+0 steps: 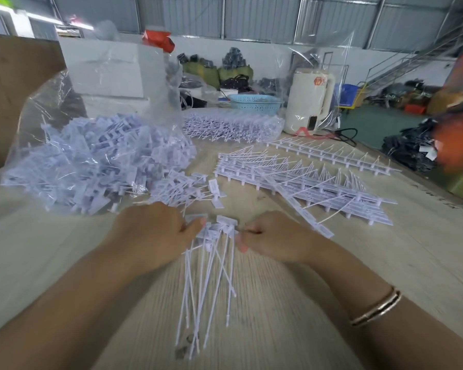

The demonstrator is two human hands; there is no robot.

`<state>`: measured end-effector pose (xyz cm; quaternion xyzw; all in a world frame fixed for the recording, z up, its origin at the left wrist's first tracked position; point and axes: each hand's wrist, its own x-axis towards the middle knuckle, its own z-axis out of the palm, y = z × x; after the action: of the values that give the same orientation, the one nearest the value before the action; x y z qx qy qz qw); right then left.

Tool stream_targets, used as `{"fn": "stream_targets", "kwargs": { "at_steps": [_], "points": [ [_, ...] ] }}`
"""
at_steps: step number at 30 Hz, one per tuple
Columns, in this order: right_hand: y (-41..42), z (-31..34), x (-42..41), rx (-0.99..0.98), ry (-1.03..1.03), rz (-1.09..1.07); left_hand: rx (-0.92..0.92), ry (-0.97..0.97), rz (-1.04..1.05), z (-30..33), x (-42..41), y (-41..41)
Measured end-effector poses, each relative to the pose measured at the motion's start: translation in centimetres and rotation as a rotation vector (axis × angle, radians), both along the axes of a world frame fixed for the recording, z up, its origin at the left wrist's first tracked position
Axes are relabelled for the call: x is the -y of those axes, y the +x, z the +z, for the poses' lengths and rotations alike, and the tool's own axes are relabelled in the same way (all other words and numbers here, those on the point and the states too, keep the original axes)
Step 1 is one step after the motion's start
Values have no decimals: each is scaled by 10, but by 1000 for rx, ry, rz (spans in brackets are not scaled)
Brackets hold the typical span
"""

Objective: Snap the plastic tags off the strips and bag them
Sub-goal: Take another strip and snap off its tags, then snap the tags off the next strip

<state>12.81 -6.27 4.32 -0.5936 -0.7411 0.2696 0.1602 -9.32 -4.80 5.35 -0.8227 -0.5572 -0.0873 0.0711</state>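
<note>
Both hands, left hand [155,231] and right hand [267,237], pinching loose tags [211,263] at frame centre, tails trailing toward camera; bag [91,161] upper left, nearer left hand; strips [305,177] right.

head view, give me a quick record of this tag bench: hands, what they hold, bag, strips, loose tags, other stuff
left hand: grips the heads of the bunch of tags
right hand: pinches the same bunch from the other side
bunch of tags: tails fanned toward the person, over the table
clear bag: far left, heaped with snapped tags
strips: stacked to the right, tags still attached
loose tags: small pile beside the bag
other: white kettle, blue basket at the far edge
</note>
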Motion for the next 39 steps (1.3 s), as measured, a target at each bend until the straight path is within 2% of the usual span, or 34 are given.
{"fn": "stream_targets", "kwargs": {
  "at_steps": [4, 10, 15, 20, 23, 27, 29, 33, 37, 39],
  "points": [
    [-16, -10, 2, -57, 58, 49, -68, 7, -3, -3, 3, 6],
    [-26, -18, 4, -55, 147, 86, 27, -114, -65, -15, 7, 20],
    [-21, -20, 0, -119, 146, 83, 26, -114, -79, -23, 6, 23],
    [-11, -14, -7, -363, 313, -127, -52, -62, -88, -23, 4, 27],
    [3, -3, -8, -527, 503, -279, 72, -48, -64, -21, 1, 25],
    [22, 5, -12, -594, 640, -359, 252, 183, 100, -9, -15, 16],
    [22, -2, -15, -571, 609, -371, 170, 222, 222, -8, -27, 9],
    [16, -20, -21, -457, 522, -331, -54, 109, 337, -24, -39, 1],
    [11, -23, -19, -287, 574, -237, -63, 111, 390, -32, -40, 1],
    [12, -23, -21, -138, 659, -262, -51, 142, 407, -30, -39, 2]
  ]
}}
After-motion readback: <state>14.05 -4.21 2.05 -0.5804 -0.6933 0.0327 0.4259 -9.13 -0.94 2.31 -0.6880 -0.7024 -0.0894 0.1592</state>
